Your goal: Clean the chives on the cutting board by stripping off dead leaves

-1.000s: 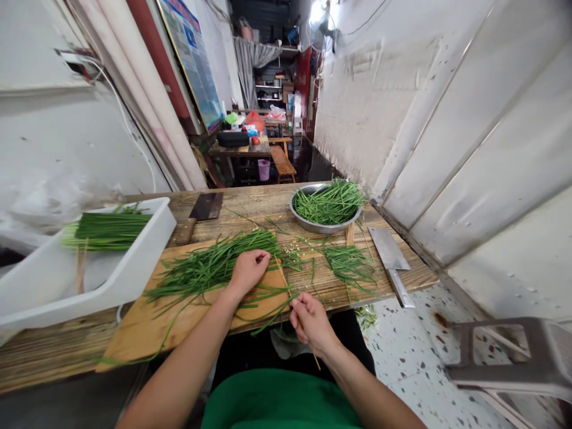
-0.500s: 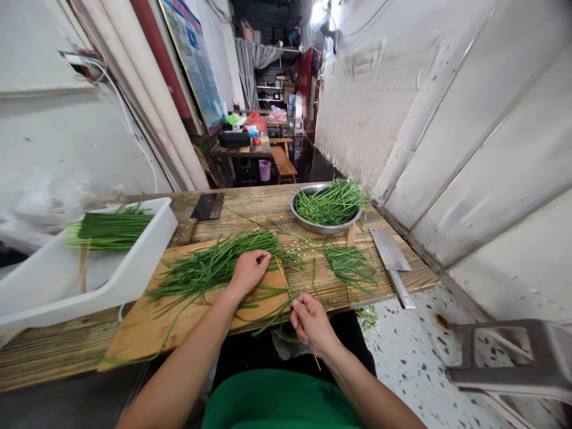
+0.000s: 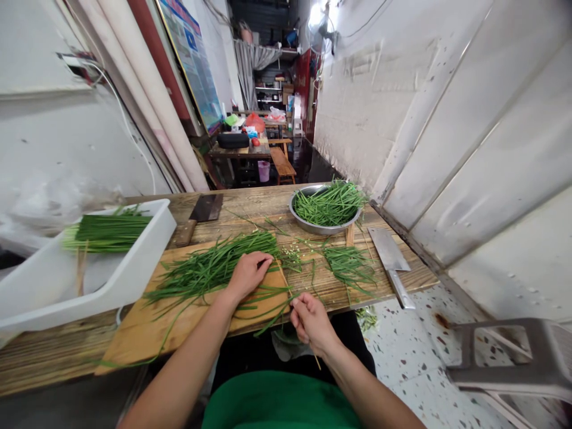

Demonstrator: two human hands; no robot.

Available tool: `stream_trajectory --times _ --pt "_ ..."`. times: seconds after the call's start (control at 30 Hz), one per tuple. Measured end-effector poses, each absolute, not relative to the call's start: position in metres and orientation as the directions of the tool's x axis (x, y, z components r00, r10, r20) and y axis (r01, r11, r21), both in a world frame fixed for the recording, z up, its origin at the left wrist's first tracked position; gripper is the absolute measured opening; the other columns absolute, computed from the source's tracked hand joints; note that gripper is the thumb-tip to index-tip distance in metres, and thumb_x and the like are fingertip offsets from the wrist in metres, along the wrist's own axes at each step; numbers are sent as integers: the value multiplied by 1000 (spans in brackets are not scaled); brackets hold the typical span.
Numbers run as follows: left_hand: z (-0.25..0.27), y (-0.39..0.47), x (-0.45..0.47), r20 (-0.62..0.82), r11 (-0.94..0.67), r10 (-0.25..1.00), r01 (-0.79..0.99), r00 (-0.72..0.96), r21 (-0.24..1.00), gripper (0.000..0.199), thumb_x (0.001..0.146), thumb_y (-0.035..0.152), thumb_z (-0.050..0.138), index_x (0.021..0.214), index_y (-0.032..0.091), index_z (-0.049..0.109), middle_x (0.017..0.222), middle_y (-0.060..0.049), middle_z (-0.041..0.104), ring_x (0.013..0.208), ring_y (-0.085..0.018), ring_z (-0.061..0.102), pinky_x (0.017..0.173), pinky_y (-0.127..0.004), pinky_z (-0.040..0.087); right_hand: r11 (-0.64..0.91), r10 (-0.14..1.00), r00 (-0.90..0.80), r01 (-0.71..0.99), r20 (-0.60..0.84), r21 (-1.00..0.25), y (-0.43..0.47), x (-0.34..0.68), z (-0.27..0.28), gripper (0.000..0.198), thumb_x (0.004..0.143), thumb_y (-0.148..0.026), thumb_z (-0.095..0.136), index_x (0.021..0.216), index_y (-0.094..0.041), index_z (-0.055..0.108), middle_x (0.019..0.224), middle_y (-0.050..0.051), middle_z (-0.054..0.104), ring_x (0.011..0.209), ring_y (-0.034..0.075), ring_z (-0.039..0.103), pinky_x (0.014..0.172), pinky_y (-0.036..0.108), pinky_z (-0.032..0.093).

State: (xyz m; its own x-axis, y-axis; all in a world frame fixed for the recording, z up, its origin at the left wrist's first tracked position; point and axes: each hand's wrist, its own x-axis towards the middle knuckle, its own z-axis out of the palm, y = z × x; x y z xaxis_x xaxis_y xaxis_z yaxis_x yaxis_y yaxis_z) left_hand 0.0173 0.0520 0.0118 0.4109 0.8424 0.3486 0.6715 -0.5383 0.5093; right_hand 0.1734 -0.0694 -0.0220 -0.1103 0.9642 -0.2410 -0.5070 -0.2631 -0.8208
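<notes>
My right hand (image 3: 310, 320) is closed around a thin bamboo skewer (image 3: 284, 277), which slants up and left from my fingers. A few garlic chives (image 3: 277, 313) trail leftward from the skewer near that hand. My left hand (image 3: 250, 274) is closed in a pinch by the skewer's upper end; what its fingertips hold is too small to tell. Beside it, a loose pile of garlic chives (image 3: 201, 268) lies across a wooden cutting board (image 3: 134, 333). A small bunch of chives (image 3: 348, 265) rests on the table to the right.
A metal bowl (image 3: 319, 229) heaped with chives stands at the back. A cleaver (image 3: 391, 256) lies on the right, a dark-bladed one (image 3: 205, 208) at the back left. A white tray (image 3: 147, 250) holds more chives and skewers. A plastic stool (image 3: 504, 357) stands on the right.
My left fingertips have shifted slightly right and stretched out a little. The right hand keeps its hold on the skewer in the same place.
</notes>
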Motion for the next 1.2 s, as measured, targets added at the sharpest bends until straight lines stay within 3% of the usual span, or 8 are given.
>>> stream_trajectory --times 0.1,0.33,0.4,0.57,0.7,0.9,1.2 --pt "19 48 19 356 -605 796 641 489 471 27 84 33 42 85 20 66 90 -5 66 85 -17 57 82 -32 37 -254 967 -109 -520 -232 -815 -67 174 -19 35 69 -47 61 71 -21 39 39 -11 50 18 0 21 20 11 13" --pt "32 33 30 233 -721 617 422 751 550 24 81 33 47 84 21 68 83 -5 66 80 -15 56 80 -30 40 -221 974 -79 -546 -214 -808 -62 176 -12 33 69 -45 61 70 -20 40 40 -11 50 18 0 20 20 10 13" --pt "31 34 29 268 -701 673 479 690 528 25 81 34 47 81 21 68 83 -5 66 80 -16 56 82 -31 38 -211 976 -77 -550 -203 -808 -62 175 -13 32 70 -44 61 71 -20 40 40 -11 50 19 0 21 20 10 13" --pt "20 47 17 464 -530 817 762 341 372 26 83 34 46 83 19 67 84 -6 66 81 -18 54 77 -33 35 -221 973 -72 -549 -218 -806 -64 175 -15 33 69 -45 62 73 -20 41 40 -11 50 19 0 21 20 11 14" --pt "16 52 12 410 -496 837 820 362 288 18 79 33 53 78 21 66 83 -6 65 82 -19 53 74 -33 32 -230 971 -73 -536 -227 -812 -67 175 -17 34 69 -47 61 71 -20 40 41 -11 50 18 0 21 20 11 13" --pt "16 51 13 349 -499 849 818 396 285 17 76 35 58 81 21 66 86 -5 65 85 -21 52 75 -34 30 -239 969 -68 -523 -239 -818 -73 177 -21 35 70 -48 61 72 -20 40 41 -11 50 19 0 21 21 11 13" --pt "14 52 15 404 -530 815 816 416 229 19 79 29 54 92 23 67 91 -6 63 87 -21 50 77 -36 27 -252 966 -82 -517 -246 -818 -75 178 -25 33 70 -46 61 74 -20 41 41 -11 50 19 0 21 21 11 14"
